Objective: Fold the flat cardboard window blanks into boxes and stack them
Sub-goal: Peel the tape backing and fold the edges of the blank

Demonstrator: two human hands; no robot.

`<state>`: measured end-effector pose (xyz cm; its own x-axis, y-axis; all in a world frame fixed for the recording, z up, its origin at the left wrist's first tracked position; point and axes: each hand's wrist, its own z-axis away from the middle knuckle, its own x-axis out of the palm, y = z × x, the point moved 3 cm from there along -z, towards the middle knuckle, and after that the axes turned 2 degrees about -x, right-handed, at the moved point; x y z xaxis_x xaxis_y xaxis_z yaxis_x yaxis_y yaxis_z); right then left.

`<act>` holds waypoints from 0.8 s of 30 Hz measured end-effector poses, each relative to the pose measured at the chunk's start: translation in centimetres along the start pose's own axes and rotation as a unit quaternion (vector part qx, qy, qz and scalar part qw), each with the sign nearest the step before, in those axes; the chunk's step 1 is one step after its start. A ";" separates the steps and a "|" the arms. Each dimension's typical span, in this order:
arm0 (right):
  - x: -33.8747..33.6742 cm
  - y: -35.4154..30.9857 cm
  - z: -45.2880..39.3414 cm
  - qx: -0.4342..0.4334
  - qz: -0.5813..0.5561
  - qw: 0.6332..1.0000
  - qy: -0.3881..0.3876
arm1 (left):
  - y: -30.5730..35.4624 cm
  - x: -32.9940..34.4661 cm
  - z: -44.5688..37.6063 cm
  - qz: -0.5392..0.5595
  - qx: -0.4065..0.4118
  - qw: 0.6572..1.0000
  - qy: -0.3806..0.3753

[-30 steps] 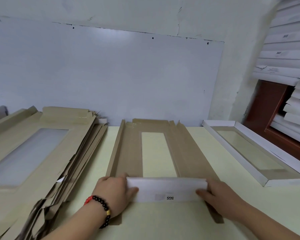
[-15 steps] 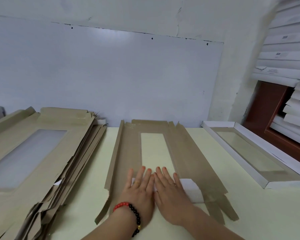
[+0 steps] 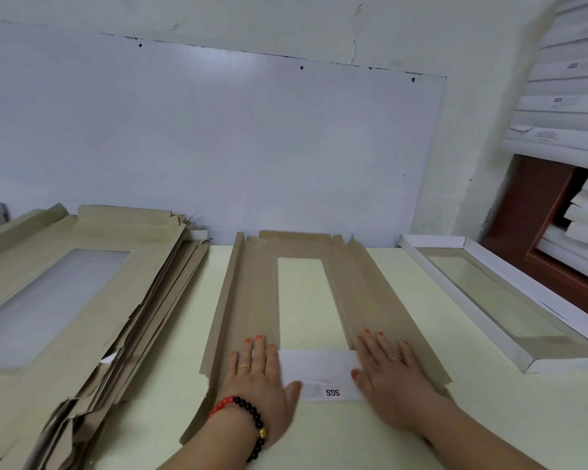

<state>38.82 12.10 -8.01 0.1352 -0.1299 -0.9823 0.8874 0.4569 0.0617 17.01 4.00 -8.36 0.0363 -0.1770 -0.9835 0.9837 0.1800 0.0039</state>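
Note:
A brown window blank (image 3: 252, 293) lies flat on the pale table in front of me, its long side flaps partly raised. Its near end flap (image 3: 319, 371), white side up with "SGS" print, is folded down onto the blank. My left hand (image 3: 258, 378) presses flat on the flap's left end, fingers straight. My right hand (image 3: 391, 378) presses flat on its right end, fingers spread. A finished white box (image 3: 510, 337) with a window lies to the right.
A tall pile of flat brown blanks (image 3: 68, 300) fills the left of the table (image 3: 170, 378). Stacked white boxes (image 3: 571, 106) stand at the far right against a brown door. A white board covers the wall behind.
Both hands first held the white flap at its ends, then pressed it down side by side at the middle; now they have slid apart to the flap's two ends.

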 end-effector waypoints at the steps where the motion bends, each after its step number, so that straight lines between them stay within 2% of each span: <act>1: 0.1 0.5 0.1 0.011 -0.007 1.000 -0.001 | -0.3 0.0 -0.1 0.006 -0.013 1.000 0.007; 5: 0.6 1.5 0.5 0.053 -0.054 0.997 0.024 | -1.2 -0.1 0.1 0.048 -0.041 0.997 0.039; 8: 0.5 1.6 1.1 0.074 -0.089 0.988 0.103 | -1.6 -0.4 0.2 0.098 -0.032 0.992 0.068; 10: -0.1 1.9 1.5 0.095 -0.177 0.964 0.175 | -2.0 -0.6 0.3 0.162 -0.015 0.983 0.085; 12: -1.1 2.3 2.1 0.108 -0.298 0.922 0.221 | -2.6 -1.1 0.4 0.261 0.001 0.961 0.088; 14: -1.9 2.5 2.8 0.096 -0.372 0.899 0.211 | -3.0 -1.6 0.8 0.340 0.018 0.936 0.089; 18: -2.5 2.4 4.1 0.035 -0.395 0.901 0.177 | -3.2 -2.0 1.7 0.349 0.075 0.926 0.126; 21: -2.8 1.9 5.2 -0.006 -0.450 0.878 0.162 | -3.6 -2.1 2.6 0.373 0.100 0.907 0.170; 24: -2.7 2.0 6.4 -0.011 -0.489 0.860 0.145 | -3.9 -2.3 3.6 0.422 0.118 0.884 0.165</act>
<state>43.09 7.70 -4.07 -0.7896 -0.2379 -0.5657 0.5052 0.2714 -0.8192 13.76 0.22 -5.47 0.7587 0.2228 -0.6122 0.6424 -0.0995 0.7599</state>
